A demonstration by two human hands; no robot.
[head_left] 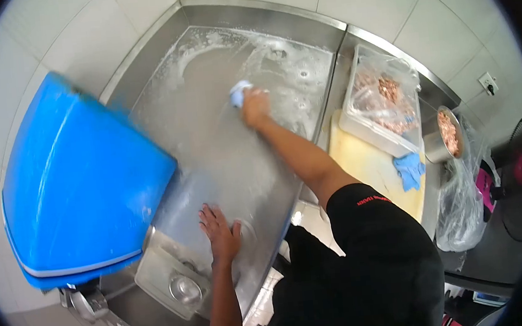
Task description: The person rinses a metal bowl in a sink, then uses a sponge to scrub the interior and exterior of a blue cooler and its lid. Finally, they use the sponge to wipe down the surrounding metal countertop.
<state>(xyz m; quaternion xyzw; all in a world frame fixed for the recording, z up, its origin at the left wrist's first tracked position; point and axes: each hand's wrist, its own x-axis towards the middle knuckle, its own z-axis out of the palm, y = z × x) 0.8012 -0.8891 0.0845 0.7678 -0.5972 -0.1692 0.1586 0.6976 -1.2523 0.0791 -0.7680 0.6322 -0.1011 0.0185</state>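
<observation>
My right hand (255,106) is closed round a light blue and white cloth (239,94), pressed on the wet, soapy steel counter (208,130) toward its far side. Streaks of foam lie around the cloth. Nearer to my body, my left hand (220,232) lies on the same steel surface with its fingers spread, holding nothing. A large blue plastic container (89,184) stands to the left of both hands.
A sink holding a pale tray (160,283) and a metal bowl (186,289) lies at lower left. On the right are a clear bin of meat (386,99), a yellowish board (367,169), a blue cloth (409,171), a metal pot (442,144) and a plastic bag (458,214).
</observation>
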